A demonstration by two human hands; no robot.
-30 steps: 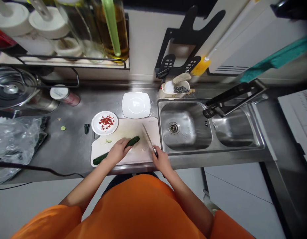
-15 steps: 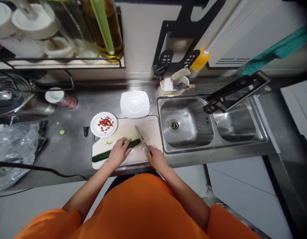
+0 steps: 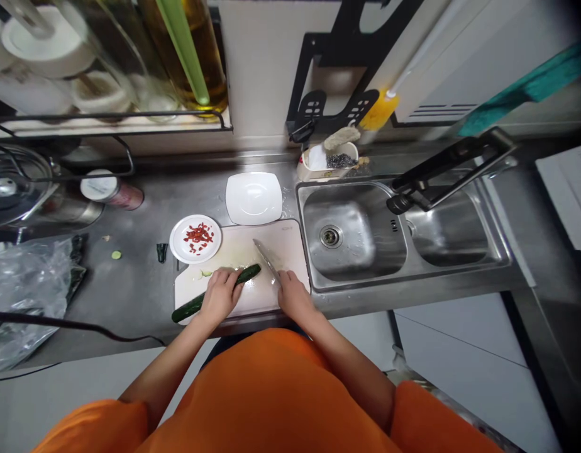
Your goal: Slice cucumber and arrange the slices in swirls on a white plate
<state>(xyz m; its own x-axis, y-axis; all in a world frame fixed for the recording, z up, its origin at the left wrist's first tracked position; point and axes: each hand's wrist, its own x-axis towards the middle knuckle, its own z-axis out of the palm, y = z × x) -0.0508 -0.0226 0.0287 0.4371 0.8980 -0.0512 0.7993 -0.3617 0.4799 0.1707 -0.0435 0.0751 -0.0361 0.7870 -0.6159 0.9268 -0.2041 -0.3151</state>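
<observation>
A long dark green cucumber (image 3: 189, 308) lies slantwise on the white cutting board (image 3: 243, 304). My left hand (image 3: 221, 293) is closed over its middle, so that part is hidden. To the right, my right hand (image 3: 294, 294) grips the handle of a kitchen knife (image 3: 267, 259). The blade points up and to the left, a little apart from the cucumber's right end. Small pale green scraps (image 3: 206, 274) lie on the board above my left hand. A round white plate (image 3: 178, 241) with chopped red pieces (image 3: 199, 236) overlaps the board's upper left corner.
Behind the board stands a white square dish (image 3: 253, 196). A double steel sink (image 3: 356, 264) with a black faucet (image 3: 432, 170) adjoins on the right. Leftward are a cucumber end (image 3: 116, 255), a dark green piece (image 3: 161, 252), a can (image 3: 112, 190) and a plastic bag (image 3: 26, 289).
The cucumber and my left hand have shifted slightly left and toward me. A gap now shows between the cucumber's right end and the knife, which has barely moved.
</observation>
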